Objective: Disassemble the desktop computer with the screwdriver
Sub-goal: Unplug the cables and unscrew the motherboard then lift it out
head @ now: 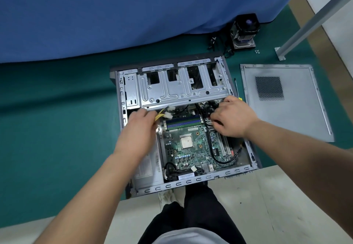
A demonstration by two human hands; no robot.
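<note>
Two hands work inside the open case (122, 98), which lies on its side on the green mat (57, 129) in front of a blue cloth (114, 14). At the case's left side, the left hand (139, 131) curls its fingers round a bundle of yellow wires (160, 115) with white plugs at their ends, just below the drive cage (172, 89). Under the wires lies the green motherboard (191, 148), its bare square chip (186, 142) in the middle. The right hand (231, 117) reaches down over the board's upper right part, fingers bent; what they pinch, if anything, I cannot tell. Just beyond that hand, the screwdriver (236, 89) lies on the mat between the case and the grey side panel (286, 106). Farther back stand a cooler (245, 29) and a few loose screws (257, 51).
</note>
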